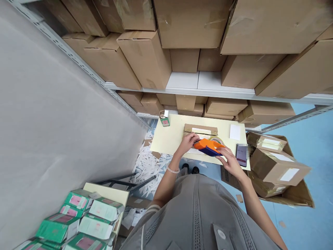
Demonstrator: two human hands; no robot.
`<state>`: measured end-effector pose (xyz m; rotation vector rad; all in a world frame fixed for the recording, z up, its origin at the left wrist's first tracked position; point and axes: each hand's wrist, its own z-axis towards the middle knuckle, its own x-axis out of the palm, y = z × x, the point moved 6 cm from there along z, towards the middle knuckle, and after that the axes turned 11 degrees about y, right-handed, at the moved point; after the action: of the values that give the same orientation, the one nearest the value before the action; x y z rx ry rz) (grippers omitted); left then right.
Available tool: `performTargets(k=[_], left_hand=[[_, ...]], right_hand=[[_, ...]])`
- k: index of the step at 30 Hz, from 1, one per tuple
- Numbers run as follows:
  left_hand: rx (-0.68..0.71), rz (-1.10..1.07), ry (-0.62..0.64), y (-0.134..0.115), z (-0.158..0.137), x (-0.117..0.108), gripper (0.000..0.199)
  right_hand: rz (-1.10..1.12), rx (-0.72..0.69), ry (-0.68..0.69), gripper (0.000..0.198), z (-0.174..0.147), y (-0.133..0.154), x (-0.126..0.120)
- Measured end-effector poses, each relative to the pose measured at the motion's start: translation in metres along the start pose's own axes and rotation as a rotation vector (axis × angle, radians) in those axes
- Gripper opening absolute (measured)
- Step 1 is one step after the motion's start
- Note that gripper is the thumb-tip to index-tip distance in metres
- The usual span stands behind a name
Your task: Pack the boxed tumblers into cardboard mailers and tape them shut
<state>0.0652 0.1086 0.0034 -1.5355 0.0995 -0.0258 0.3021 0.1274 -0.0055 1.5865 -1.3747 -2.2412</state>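
Wearing a grey garment (182, 215) closest to the camera and holding an orange-and-blue tool (206, 146), seemingly a tape dispenser, above a cream table (166, 140): pinching one end in the bent fingers of the left hand (189, 141), gripping the other in the half-closed right hand (230, 160). Apparently being partway along, with labelled boxes (283, 166) already sitting in a large open carton (307, 198), and probably leaving the cardboard box (200, 128) just behind the tool unfinished. Showing no contents in the green boxes (78, 200).
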Motion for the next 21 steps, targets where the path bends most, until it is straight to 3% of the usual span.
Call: performTargets(k=[6,11,16,21], left_hand=[[-0.104,-0.222,0.097,0.0,-0.01,0.001,0.036],[-0.151,-0.209,-0.112,0.015,-0.011,-0.01,0.034],[-0.162,-0.194,-0.251,0.024,-0.015,-0.017,0.029],[-0.154,-0.092,-0.446,0.019,-0.029,-0.055,0.021]], right_hand=[[0.078,0.018,0.051,0.028,-0.01,0.01,-0.003],[0.164,0.128,0.067,0.035,-0.008,0.023,-0.003],[0.197,0.254,-0.059,0.044,0.01,0.045,-0.01],[0.201,0.301,-0.118,0.048,0.013,0.057,-0.032]])
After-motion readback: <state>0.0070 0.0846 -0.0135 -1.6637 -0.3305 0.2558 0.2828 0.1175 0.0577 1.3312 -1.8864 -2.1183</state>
